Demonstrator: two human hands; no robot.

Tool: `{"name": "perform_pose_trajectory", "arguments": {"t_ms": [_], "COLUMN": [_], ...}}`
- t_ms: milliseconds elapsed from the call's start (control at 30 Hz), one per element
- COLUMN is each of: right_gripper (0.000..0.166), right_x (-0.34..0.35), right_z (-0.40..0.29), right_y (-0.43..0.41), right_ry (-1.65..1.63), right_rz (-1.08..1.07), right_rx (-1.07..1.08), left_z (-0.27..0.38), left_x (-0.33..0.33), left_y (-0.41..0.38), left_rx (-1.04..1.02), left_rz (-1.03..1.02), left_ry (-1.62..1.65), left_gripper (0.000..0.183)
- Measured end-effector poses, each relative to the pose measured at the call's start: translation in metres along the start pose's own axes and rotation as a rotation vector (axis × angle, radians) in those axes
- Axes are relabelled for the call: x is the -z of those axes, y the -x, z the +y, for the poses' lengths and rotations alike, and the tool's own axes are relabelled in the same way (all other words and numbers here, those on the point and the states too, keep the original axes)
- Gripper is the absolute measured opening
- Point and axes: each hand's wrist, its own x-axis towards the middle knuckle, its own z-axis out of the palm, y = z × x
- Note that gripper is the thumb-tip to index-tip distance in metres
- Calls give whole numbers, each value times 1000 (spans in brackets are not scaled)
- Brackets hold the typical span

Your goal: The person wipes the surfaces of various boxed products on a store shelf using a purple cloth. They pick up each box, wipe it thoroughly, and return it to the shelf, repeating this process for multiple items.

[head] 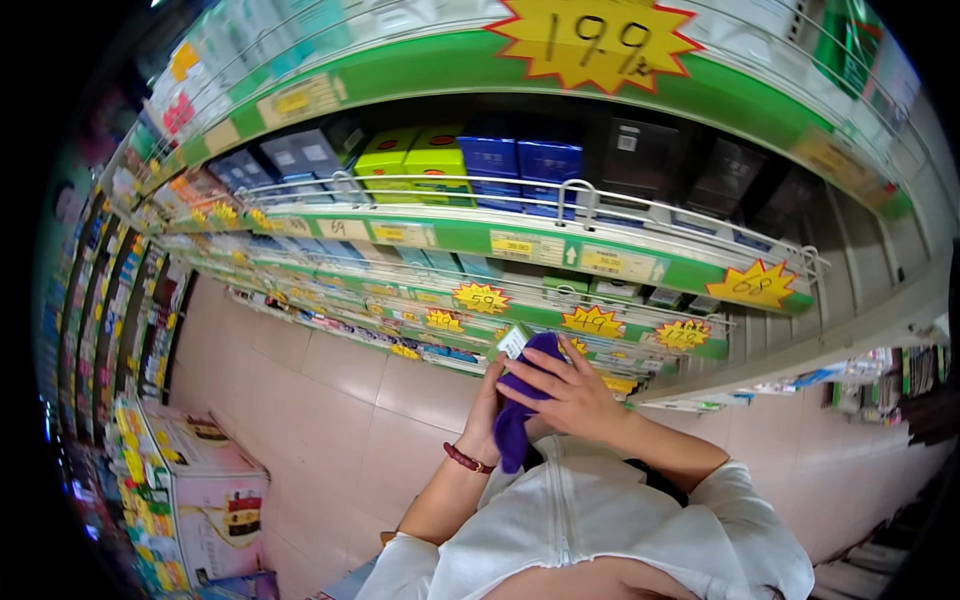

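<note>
In front of my chest, my left hand point(484, 412) grips a small green box point(512, 340) whose upper end shows a white label with a printed code. A purple cloth point(514, 436) lies over the box and hangs down past my left wrist. From the other side, my right hand point(576, 397) presses the cloth against the box with its fingers spread across it. Most of the box is hidden by the cloth and fingers.
Ahead stands a tiered store shelf with wire guard rails point(465, 184). Lime-green boxes point(386, 161), blue boxes point(521, 154) and black boxes point(641, 154) line one tier. Yellow starburst price signs point(596, 41) stick out from the edges. A pink display stand point(217, 517) is at lower left on the tiled floor point(330, 427).
</note>
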Motion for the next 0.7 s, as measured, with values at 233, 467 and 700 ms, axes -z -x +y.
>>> {"name": "perform_pose_trajectory", "arguments": {"t_ms": [233,467,700], "right_gripper": [34,31,31], "right_x": [17,22,27], "right_z": [32,21,17], "right_y": [69,96,106], "right_ry": [-673,-677,-678], "right_rz": [165,200,241], "right_rx": [-698,-623,-681], "left_z": [16,60,85], "left_x": [-10,-46,-71], "left_y": [-37,-108,-151], "left_rx": [-447,-1218,-746], "left_rz": [114,34,-293], "left_ry": [-563,-1956,-2173], "left_gripper": [49,45,37]}}
